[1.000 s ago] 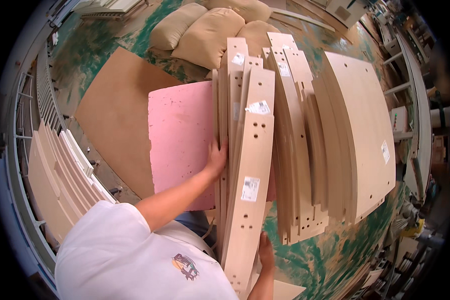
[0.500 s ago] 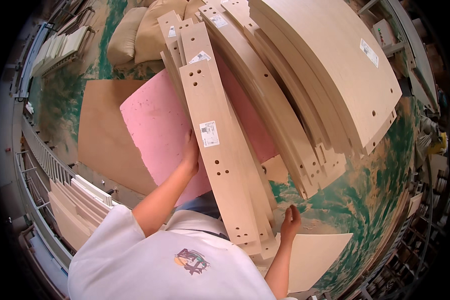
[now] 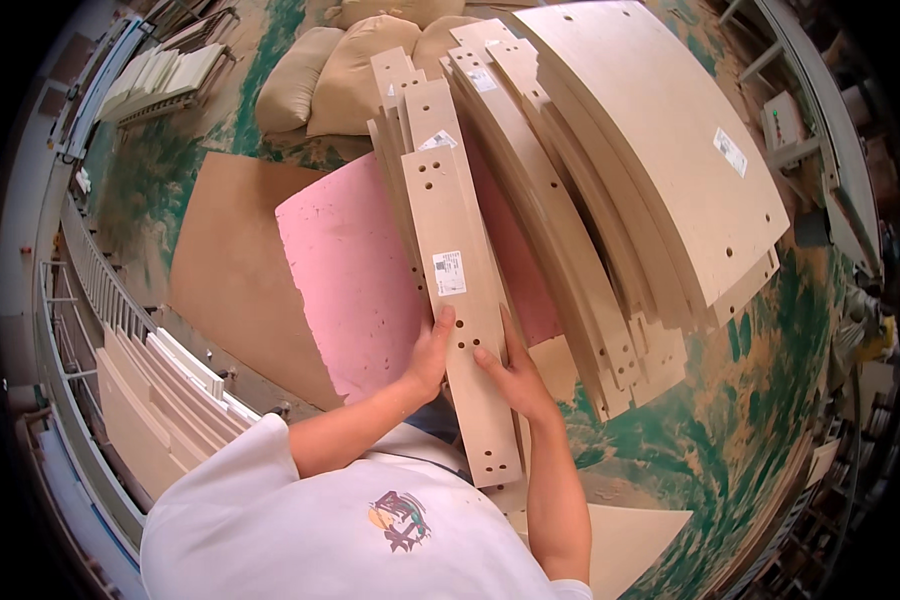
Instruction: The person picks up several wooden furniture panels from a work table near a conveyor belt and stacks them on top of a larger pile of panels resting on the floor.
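Note:
A long, narrow tan wooden board with drilled holes at both ends and a white label lies lengthwise on top of a stack of similar boards. My left hand grips its left edge, thumb on the upper face near a group of holes. Across from it, my right hand holds the right edge, thumb pressed on the face and fingers down the side. Most fingers of my left hand are hidden beside the board. Under the stack is a pink sheet with a chipped edge.
To the right stand stacked narrow boards and wider panels. Filled sacks lie beyond the far end. A brown sheet rests at left, near a metal roller conveyor and more stacked panels. The floor is dusty green.
My right hand has come from beside the stack onto the board's right edge. My left hand has moved nearer along the left edge, its thumb now on top. The view has shifted.

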A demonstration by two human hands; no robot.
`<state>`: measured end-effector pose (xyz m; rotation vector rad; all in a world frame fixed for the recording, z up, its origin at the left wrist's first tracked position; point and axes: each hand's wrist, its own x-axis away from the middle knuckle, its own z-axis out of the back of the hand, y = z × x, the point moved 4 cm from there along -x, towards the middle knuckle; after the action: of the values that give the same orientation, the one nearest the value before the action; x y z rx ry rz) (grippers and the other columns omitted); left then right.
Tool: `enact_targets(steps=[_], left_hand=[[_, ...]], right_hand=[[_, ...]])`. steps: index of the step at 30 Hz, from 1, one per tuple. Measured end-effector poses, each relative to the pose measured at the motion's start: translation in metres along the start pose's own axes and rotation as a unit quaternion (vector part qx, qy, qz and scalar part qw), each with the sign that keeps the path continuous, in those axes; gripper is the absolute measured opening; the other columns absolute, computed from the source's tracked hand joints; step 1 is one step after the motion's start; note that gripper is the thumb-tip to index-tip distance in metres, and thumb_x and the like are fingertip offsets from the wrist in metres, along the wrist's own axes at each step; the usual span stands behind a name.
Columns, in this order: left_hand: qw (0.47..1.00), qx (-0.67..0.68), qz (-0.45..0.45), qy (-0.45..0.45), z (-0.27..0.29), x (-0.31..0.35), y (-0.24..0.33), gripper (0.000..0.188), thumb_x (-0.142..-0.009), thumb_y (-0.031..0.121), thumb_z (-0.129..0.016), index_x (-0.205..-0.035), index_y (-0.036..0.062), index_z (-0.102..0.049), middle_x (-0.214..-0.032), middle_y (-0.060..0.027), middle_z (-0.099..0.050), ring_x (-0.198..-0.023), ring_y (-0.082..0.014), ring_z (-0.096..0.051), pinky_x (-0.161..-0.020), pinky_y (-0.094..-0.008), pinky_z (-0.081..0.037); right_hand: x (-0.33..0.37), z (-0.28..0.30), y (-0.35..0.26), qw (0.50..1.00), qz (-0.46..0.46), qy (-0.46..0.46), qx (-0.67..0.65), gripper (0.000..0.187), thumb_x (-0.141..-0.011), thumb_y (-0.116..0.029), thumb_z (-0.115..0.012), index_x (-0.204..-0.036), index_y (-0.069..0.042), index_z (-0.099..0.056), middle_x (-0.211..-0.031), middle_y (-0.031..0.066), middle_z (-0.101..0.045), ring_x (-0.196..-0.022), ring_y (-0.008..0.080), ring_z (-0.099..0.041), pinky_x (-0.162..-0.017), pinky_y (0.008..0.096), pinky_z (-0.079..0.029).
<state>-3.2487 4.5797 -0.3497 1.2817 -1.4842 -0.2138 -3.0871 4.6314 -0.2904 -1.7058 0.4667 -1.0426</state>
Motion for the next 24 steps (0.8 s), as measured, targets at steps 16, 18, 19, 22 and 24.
enact_targets(steps=[16, 18, 19, 22, 24], left_hand=[[0.998, 0.059, 0.02, 0.001, -0.031, 0.025, 0.026, 0.066, -0.102, 0.042, -0.067, -0.15, 0.0029, -0.046, -0.147, -0.0108, -0.053, -0.133, -0.0232, -0.051, -0.111, -0.0401, -0.044], [0.999, 0.041, 0.026, 0.011, -0.032, 0.028, 0.028, 0.067, -0.1, 0.044, -0.069, -0.148, 0.0031, -0.048, -0.145, -0.0107, -0.055, -0.13, -0.0231, -0.054, -0.109, -0.0396, -0.045], [0.999, 0.033, 0.029, 0.015, -0.034, 0.029, 0.029, 0.067, -0.1, 0.045, -0.069, -0.148, 0.0032, -0.048, -0.143, -0.0107, -0.056, -0.129, -0.0231, -0.055, -0.109, -0.0393, -0.045], [0.998, 0.026, 0.035, 0.044, -0.032, 0.028, 0.022, 0.067, -0.099, 0.047, -0.07, -0.145, 0.0014, -0.051, -0.139, -0.0105, -0.059, -0.126, -0.0225, -0.057, -0.107, -0.0381, -0.046], [0.999, -0.025, 0.014, 0.038, -0.028, 0.024, 0.019, 0.068, -0.101, 0.051, -0.065, -0.145, 0.0002, -0.051, -0.139, -0.0114, -0.059, -0.126, -0.0228, -0.057, -0.108, -0.0375, -0.045]], right_hand=[[-0.01, -0.002, -0.015, 0.994, -0.029, -0.095, 0.053, 0.096, -0.099, -0.035, -0.073, -0.168, -0.005, -0.013, -0.168, 0.0178, -0.03, -0.155, 0.0269, -0.028, -0.123, 0.0407, -0.03], [-0.008, -0.003, -0.02, 0.994, -0.051, -0.087, 0.045, 0.095, -0.099, -0.03, -0.073, -0.168, -0.007, -0.011, -0.166, 0.02, -0.033, -0.153, 0.0261, -0.033, -0.118, 0.04, -0.038], [-0.008, -0.004, -0.02, 0.994, -0.046, -0.085, 0.045, 0.095, -0.099, -0.03, -0.073, -0.168, -0.007, -0.011, -0.166, 0.0201, -0.033, -0.153, 0.026, -0.034, -0.119, 0.0399, -0.038], [-0.007, -0.006, -0.019, 0.996, -0.032, -0.074, 0.035, 0.092, -0.099, -0.031, -0.072, -0.168, -0.007, -0.015, -0.166, 0.0196, -0.034, -0.151, 0.0258, -0.036, -0.119, 0.0394, -0.037], [-0.009, -0.004, -0.01, 0.998, -0.025, -0.062, 0.012, 0.086, -0.1, -0.034, -0.071, -0.166, -0.006, -0.023, -0.165, 0.0183, -0.036, -0.15, 0.0257, -0.038, -0.119, 0.0389, -0.036]])
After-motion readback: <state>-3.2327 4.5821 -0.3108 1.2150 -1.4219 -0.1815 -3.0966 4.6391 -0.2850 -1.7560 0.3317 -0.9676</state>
